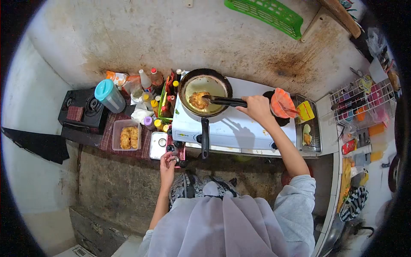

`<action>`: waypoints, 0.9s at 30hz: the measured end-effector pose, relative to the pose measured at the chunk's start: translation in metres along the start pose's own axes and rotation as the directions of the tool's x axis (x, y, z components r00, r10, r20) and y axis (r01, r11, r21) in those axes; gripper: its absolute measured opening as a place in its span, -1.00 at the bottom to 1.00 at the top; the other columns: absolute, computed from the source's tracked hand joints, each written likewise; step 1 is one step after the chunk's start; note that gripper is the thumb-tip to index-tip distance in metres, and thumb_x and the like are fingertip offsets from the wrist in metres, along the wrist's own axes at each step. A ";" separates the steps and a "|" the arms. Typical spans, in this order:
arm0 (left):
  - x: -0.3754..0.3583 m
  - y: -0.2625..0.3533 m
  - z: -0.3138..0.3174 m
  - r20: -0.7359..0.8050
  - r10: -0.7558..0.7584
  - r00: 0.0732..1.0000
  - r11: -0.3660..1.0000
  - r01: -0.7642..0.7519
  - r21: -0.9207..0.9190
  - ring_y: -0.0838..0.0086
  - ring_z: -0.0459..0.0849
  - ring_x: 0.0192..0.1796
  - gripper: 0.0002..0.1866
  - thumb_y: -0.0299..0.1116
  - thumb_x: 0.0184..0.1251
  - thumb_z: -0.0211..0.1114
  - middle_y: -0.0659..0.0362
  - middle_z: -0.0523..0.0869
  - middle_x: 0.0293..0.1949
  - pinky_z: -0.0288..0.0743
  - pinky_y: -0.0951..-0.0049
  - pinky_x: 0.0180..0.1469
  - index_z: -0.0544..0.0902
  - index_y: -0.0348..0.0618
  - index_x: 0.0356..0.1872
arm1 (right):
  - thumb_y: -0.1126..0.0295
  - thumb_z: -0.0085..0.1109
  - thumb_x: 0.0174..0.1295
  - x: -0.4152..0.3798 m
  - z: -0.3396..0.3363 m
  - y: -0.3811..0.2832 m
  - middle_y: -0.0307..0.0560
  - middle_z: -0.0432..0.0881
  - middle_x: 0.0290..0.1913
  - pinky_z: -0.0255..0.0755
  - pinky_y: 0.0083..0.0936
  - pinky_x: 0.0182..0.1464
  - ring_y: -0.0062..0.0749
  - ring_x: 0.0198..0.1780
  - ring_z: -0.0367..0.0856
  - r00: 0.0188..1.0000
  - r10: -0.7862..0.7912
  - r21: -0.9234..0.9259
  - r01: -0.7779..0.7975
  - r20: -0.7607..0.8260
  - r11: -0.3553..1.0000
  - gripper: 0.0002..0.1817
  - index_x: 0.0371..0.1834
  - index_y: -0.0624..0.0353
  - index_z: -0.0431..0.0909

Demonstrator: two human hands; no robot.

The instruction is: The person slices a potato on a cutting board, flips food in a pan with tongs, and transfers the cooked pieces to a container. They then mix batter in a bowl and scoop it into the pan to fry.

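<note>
A black frying pan [227, 83] with oil sits on the left side of the white gas stove [252, 88], its handle pointing toward me. In the oil lies a golden-brown fried piece [198, 100]. My right hand [258, 109] is closed around the handle of black tongs [229, 101], whose tips touch the fried piece. Down at the counter's front edge, my left hand [167, 165] has its fingers curled at a small round-topped jar [174, 159], among other small dark jars. Beside them is a white tin [158, 145] with a round lid on it.
Left of the tin, a plastic container [117, 139] holds fried pieces. Bottles crowd a green rack [162, 100]; a turquoise-lidded jug [110, 98] stands farther left, near a black stove [81, 109]. An orange basket [282, 103] is on the right burner, beside a metal tray [314, 139].
</note>
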State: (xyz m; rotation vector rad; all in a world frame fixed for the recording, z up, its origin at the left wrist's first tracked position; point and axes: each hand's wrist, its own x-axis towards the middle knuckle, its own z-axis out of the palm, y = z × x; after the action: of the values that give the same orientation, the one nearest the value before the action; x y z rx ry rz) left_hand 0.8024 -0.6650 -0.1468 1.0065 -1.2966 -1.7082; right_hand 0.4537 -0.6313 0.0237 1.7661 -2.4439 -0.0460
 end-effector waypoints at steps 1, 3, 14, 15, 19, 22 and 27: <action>0.001 0.001 -0.001 0.001 0.002 1.000 1.000 -0.002 0.000 0.64 0.45 -0.22 -0.65 -0.59 0.12 0.02 0.19 0.49 -0.22 0.34 0.70 -0.21 0.32 -0.22 -0.01 | -0.09 0.17 -0.15 0.001 -0.002 0.004 -0.02 0.53 -0.65 0.41 -0.36 -0.44 -0.19 -0.51 0.55 1.000 0.001 -0.001 -0.001 -0.002 1.000 -0.52 -0.33 0.07 0.61; -0.001 0.002 -0.001 -0.017 -0.044 0.999 0.999 0.044 -0.017 0.63 0.45 -0.18 -0.65 -0.61 0.11 0.02 0.19 0.48 -0.20 0.33 0.70 -0.19 0.32 -0.24 -0.02 | -0.25 0.05 -0.13 0.003 -0.006 0.025 0.12 0.56 -0.57 0.42 -0.29 -0.38 -0.08 -0.47 0.56 0.992 0.117 0.198 -0.122 0.039 0.973 -0.38 -0.45 0.18 0.60; 0.000 -0.013 -0.009 -0.030 -0.003 1.000 1.000 0.002 -0.019 0.58 0.45 -0.12 -0.64 -0.62 0.11 0.03 0.17 0.45 -0.11 0.35 0.65 -0.13 0.32 -0.24 -0.02 | -0.36 0.04 -0.21 0.028 0.007 0.084 -0.14 0.42 -0.76 0.23 -0.53 -0.64 -0.46 -0.69 0.40 0.798 0.204 0.273 -0.416 0.567 0.867 -0.25 -0.76 0.29 0.50; 0.001 -0.013 -0.009 -0.027 -0.015 1.000 1.000 0.014 -0.014 0.57 0.45 -0.11 -0.64 -0.62 0.11 0.03 0.17 0.44 -0.09 0.35 0.64 -0.12 0.32 -0.25 -0.01 | -0.35 0.07 -0.23 0.027 0.010 0.084 -0.16 0.38 -0.79 0.19 -0.57 -0.68 -0.51 -0.73 0.34 0.791 0.196 0.340 -0.453 0.579 0.824 -0.28 -0.82 0.24 0.45; 0.000 -0.012 -0.009 -0.023 -0.014 1.000 0.999 0.013 -0.032 0.57 0.45 -0.11 -0.64 -0.61 0.11 0.04 0.17 0.44 -0.09 0.35 0.64 -0.12 0.31 -0.25 -0.01 | -0.33 0.13 -0.26 0.026 0.036 0.085 -0.21 0.35 -0.81 0.13 -0.67 -0.72 -0.58 -0.78 0.28 0.774 0.219 0.423 -0.532 0.594 0.733 -0.32 -0.84 0.20 0.46; -0.001 -0.012 -0.009 -0.024 -0.001 1.000 0.998 -0.001 -0.058 0.58 0.45 -0.12 -0.64 -0.61 0.12 0.03 0.17 0.44 -0.09 0.35 0.64 -0.12 0.31 -0.25 -0.01 | -0.23 0.16 -0.17 0.020 0.049 0.082 -0.23 0.35 -0.78 0.09 -0.60 -0.73 -0.62 -0.76 0.23 0.801 0.143 0.504 -0.493 0.582 0.710 -0.39 -0.64 0.23 0.58; -0.005 0.000 0.000 -0.036 -0.017 0.999 1.000 0.016 -0.020 0.59 0.45 -0.14 -0.66 -0.60 0.12 0.03 0.18 0.47 -0.16 0.34 0.65 -0.12 0.32 -0.24 -0.03 | -0.18 0.18 -0.14 0.002 0.061 0.082 -0.25 0.38 -0.75 0.15 -0.63 -0.64 -0.64 -0.71 0.27 0.847 0.189 0.491 -0.454 0.497 0.743 -0.40 -0.50 0.25 0.62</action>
State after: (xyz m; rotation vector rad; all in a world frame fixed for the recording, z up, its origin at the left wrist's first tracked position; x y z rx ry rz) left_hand 0.8047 -0.6607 -0.1459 1.0345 -1.2491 -1.7046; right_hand 0.3686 -0.6104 -0.0282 1.5825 -3.3520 0.4880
